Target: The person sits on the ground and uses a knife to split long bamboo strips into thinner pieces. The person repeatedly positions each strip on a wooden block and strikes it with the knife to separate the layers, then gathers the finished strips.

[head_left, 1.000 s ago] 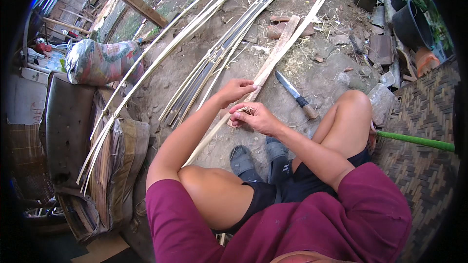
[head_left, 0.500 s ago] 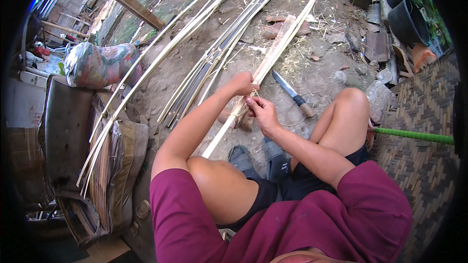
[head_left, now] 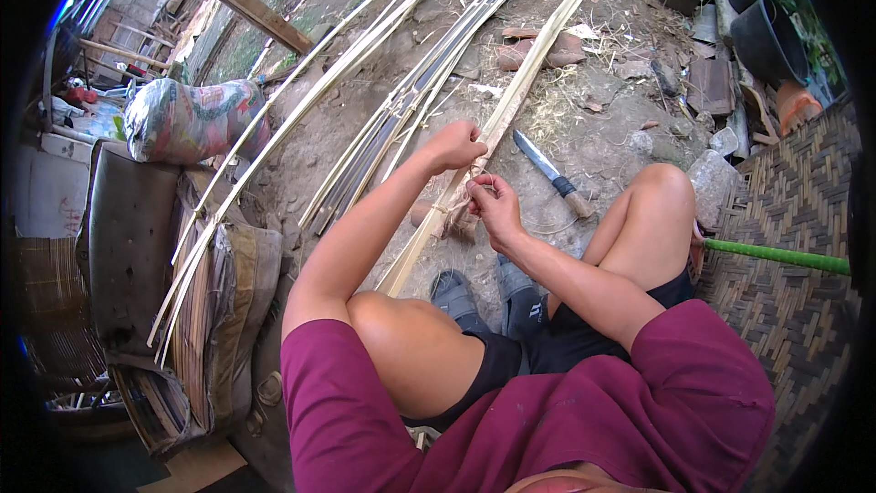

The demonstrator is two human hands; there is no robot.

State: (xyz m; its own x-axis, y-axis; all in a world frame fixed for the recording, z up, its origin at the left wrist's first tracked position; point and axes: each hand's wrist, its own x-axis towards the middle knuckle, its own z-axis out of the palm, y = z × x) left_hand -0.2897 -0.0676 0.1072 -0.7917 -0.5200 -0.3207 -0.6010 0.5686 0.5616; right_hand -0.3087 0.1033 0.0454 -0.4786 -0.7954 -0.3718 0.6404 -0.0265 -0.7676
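A long bundle of pale bamboo strips slants from the far right of centre down to my knees. My left hand is closed at the bundle's upper side, its fingertips curled against the strips. Just below and to the right, my right hand pinches what looks like a thin tie strip beside the bundle; the fingers partly hide it. A thin binding circles the strips nearer to me. A knife with a dark-wrapped wooden handle lies on the ground right of the bundle.
More split bamboo strips lie left of the bundle. Longer ones lean over a worn upholstered piece. A stuffed sack sits behind it. At right are a woven bamboo panel, a green pole and a black bucket.
The bundle has turned, so its far strips now overlap as one broad strip. My left hand has shifted slightly up the picture; my right hand stays close by, still pinching.
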